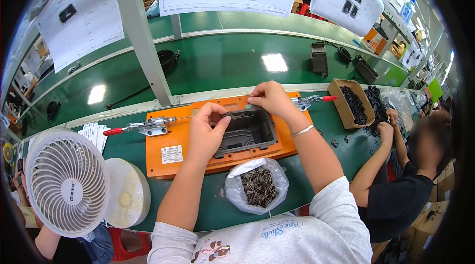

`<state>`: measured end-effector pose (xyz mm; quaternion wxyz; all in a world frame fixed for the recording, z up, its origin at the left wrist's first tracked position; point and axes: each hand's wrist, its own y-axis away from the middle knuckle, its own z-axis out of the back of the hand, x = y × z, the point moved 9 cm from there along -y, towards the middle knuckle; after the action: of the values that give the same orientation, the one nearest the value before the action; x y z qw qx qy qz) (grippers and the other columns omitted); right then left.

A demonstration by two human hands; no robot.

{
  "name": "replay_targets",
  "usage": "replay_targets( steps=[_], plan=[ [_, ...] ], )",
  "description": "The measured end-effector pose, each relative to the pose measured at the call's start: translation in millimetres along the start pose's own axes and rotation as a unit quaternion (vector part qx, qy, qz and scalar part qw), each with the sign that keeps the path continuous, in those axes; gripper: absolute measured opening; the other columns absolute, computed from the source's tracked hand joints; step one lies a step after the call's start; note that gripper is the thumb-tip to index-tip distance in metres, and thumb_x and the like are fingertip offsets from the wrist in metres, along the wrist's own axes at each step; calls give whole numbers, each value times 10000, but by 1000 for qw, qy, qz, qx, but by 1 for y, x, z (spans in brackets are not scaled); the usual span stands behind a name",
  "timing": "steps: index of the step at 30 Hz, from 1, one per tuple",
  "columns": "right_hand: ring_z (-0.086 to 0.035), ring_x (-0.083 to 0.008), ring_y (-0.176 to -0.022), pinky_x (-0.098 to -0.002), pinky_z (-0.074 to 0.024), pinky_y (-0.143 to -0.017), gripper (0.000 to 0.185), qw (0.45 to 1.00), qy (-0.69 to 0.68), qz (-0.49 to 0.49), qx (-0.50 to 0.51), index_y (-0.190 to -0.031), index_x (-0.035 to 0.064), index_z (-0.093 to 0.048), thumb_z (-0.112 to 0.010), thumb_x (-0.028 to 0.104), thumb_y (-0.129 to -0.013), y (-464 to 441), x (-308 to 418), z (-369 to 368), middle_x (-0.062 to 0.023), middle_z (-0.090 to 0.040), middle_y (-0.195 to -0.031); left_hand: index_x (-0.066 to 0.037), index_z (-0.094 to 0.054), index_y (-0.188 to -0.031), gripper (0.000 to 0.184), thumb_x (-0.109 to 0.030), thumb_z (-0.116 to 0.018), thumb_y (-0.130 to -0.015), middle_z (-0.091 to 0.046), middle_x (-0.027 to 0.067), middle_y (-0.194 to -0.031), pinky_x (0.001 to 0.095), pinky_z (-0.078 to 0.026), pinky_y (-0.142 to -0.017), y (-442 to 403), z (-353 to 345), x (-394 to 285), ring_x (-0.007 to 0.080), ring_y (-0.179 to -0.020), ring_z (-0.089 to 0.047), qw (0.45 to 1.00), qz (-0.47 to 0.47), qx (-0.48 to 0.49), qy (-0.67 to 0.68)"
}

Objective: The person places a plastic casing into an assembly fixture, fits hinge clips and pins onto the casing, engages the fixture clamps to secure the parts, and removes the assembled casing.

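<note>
A black plastic housing (247,132) with an open, hollow inside lies in an orange fixture (163,137). My left hand (210,123) is at the housing's upper left corner, thumb and index finger closed together. A dark edge shows by these fingertips; whether it is a loose part or the housing itself I cannot tell. Over the far edge of the fixture is my right hand (272,99), its fingertips pinched and pointing down beside the housing's back rim. What they hold, if anything, is hidden.
Toggle clamps with red handles (114,131) flank the fixture. In front stands a bag of screws (260,187); to the right, a carton of small black parts (352,103). A white fan (69,182) is at left. A co-worker's hands (388,125) work at right.
</note>
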<state>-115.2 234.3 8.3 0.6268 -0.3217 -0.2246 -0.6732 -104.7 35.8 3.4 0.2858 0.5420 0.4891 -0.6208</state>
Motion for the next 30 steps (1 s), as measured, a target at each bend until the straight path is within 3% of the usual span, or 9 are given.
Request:
replay_targets(
  steps=[7,12,13,17,19,22,26,28,30],
  plan=[
    [-634,-225,-741,-327,-510,-675,120,989,60,71,-115,-889,26,-718,-724,65,-775,28,18,5,-112,-629,-788,-21,-568,-896,142,61,-646,-810,-616,11,-811,215,-469,-674,-1,0,2,73,-723,-577,1000,1,0,6],
    [-570,-278,-987,-415,-418,-862,212,949,208,161,-175,-1002,78,-709,-694,136,-798,63,46,4,-96,-602,-974,-16,-590,-918,138,45,-656,-814,-635,17,-828,216,-481,-697,-1,8,-4,74,-745,-594,999,2,-17,45],
    [-538,-262,-1059,-432,-372,-914,299,953,222,141,-147,-1077,82,-681,-695,205,-805,65,44,0,-82,-588,-1071,-17,-606,-910,126,38,-662,-813,-641,17,-820,218,-484,-696,-2,17,-10,74,-743,-599,999,-22,-41,-12],
    [-515,-258,-1097,-465,-346,-940,392,936,265,150,-175,-1137,65,-640,-708,247,-796,73,48,-7,-89,-574,-1126,-11,-641,-879,72,8,-665,-814,-668,40,-795,245,-497,-695,-11,51,-24,107,-726,-622,983,-52,-114,-137],
    [-516,-260,-1097,-476,-341,-943,389,937,260,149,-180,-1136,65,-640,-706,247,-798,74,47,-7,-91,-574,-1128,5,-637,-880,71,-7,-663,-815,-672,72,-797,266,-502,-692,-21,52,-26,140,-728,-634,970,-60,-107,-210],
    [-515,-262,-1101,-491,-329,-948,382,938,252,153,-184,-1131,64,-641,-704,245,-801,73,46,-6,-93,-573,-1135,17,-642,-858,74,-31,-675,-813,-637,104,-849,303,-507,-714,-37,39,-21,204,-766,-638,959,2,-43,-280],
    [-513,-257,-1110,-493,-316,-951,378,941,235,155,-186,-1125,64,-643,-706,244,-799,74,44,-5,-93,-573,-1147,3,-657,-844,80,-50,-697,-799,-606,102,-867,331,-507,-708,-48,37,-12,228,-761,-621,923,-24,-2,-383],
    [-514,-256,-1109,-491,-314,-950,379,942,228,155,-189,-1125,65,-643,-707,244,-798,73,43,-5,-93,-573,-1148,12,-653,-855,100,-46,-703,-791,-590,97,-868,304,-495,-726,-49,39,-2,201,-806,-606,920,26,7,-392],
    [-515,-254,-1108,-490,-313,-948,379,945,222,153,-188,-1125,65,-644,-708,244,-796,74,42,-5,-94,-574,-1148,9,-650,-844,98,-49,-705,-787,-573,99,-877,317,-488,-740,-52,39,0,217,-825,-591,901,14,20,-432]
  ],
)
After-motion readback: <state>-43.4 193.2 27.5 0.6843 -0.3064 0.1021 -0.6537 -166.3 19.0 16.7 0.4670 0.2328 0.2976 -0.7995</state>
